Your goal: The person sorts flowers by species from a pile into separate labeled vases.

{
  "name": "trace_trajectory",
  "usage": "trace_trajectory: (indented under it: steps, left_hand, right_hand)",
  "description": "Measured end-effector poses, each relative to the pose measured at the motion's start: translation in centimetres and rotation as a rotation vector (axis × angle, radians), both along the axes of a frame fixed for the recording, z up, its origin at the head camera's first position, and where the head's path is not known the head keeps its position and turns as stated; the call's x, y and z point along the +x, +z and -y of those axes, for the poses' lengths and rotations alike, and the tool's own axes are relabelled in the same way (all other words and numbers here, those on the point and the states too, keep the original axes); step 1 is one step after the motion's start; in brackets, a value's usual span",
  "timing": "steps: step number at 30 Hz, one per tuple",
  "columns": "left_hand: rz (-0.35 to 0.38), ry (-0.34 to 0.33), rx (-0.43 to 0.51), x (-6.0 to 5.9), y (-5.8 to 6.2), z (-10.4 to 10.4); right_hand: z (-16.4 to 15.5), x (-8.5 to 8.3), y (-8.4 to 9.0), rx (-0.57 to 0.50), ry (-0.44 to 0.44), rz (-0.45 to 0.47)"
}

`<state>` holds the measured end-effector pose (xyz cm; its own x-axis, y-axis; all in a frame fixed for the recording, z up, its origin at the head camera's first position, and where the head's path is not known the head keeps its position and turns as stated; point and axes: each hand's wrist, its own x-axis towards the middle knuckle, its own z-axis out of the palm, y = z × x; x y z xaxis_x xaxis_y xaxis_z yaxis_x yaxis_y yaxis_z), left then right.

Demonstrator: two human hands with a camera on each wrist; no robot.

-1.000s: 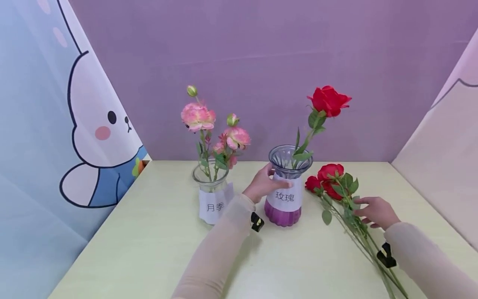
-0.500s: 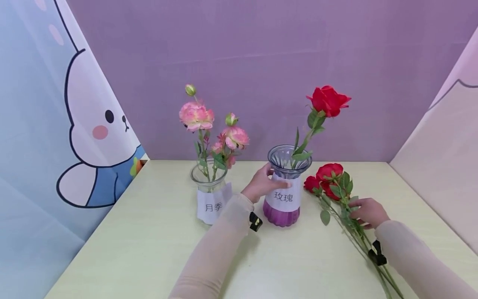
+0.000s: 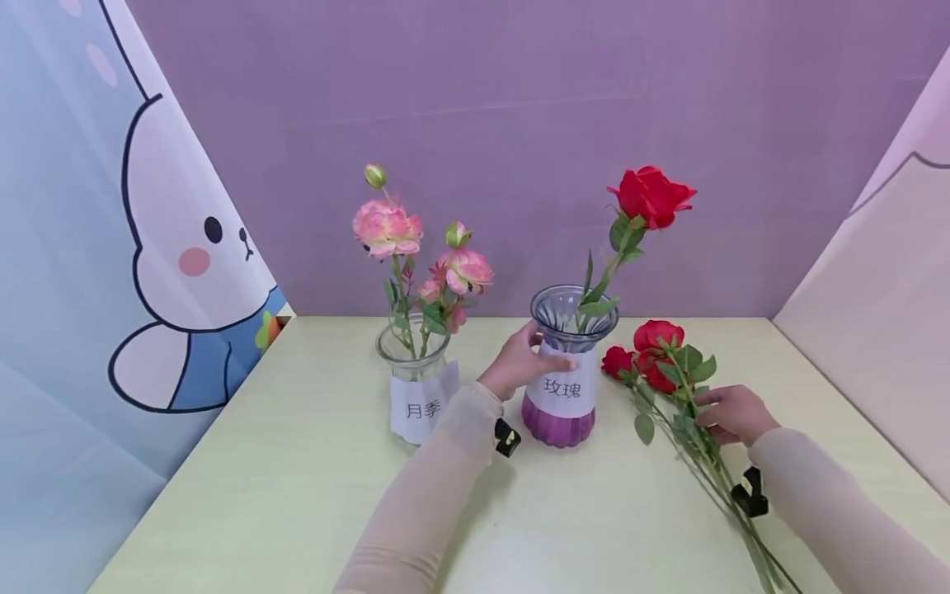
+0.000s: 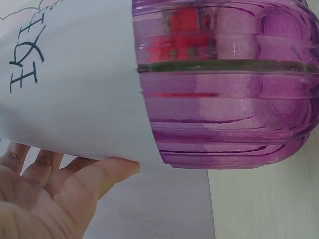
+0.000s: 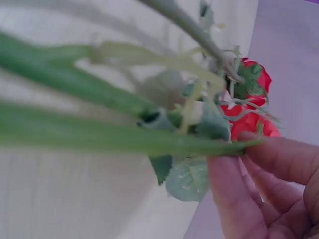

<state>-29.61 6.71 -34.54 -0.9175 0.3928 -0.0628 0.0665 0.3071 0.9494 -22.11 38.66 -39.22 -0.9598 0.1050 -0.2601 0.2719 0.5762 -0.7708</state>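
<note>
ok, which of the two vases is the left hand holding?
The purple vase with one upright red rose; the left hand grips its neck. The clear vase stands untouched.

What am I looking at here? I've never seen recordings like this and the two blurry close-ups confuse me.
There is no machine: a person wears three cameras. The wide picture comes from the head camera, looking down at a pale green table. The two close-ups come from cameras on the wrists.

The left hand grips the purple glass vase at its paper label; one red rose stands in it. The left wrist view shows that vase from very near, with the palm below it.

The right hand holds the stems of a bunch of red roses lying on the table; the right wrist view shows those stems, blurred.

Beside the purple vase stands a clear vase with pink flowers.
</note>
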Motion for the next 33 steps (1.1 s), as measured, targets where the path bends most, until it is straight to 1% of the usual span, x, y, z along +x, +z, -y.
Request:
trace_trajectory:
  steps: [8, 16, 24, 29, 33]
  left_hand:
    - [-0.022, -0.01, 0.016, -0.1, 0.2, 0.0]
    - [-0.006, -0.011, -0.008, -0.1, 0.3, 0.0]
    - [-0.015, -0.007, 0.004, -0.2, 0.0, 0.0]
    - [-0.014, -0.01, -0.001, -0.2, 0.0, -0.1]
    - [-0.013, -0.009, -0.001, -0.2, 0.0, -0.1]
  right_hand:
    - [-0.2, 0.3, 1.4, -0.129, -0.022, 0.015]
    - [-0.5, 0.9, 2.3, -0.217, -0.028, 0.01]
    - [-0.3, 0.9, 4.3, -0.299, -0.055, 0.002]
    - [0.0, 1.2, 5.3, -0.411, -0.079, -0.018]
    - [0.1, 1.4, 6.1, -0.501, -0.121, -0.041]
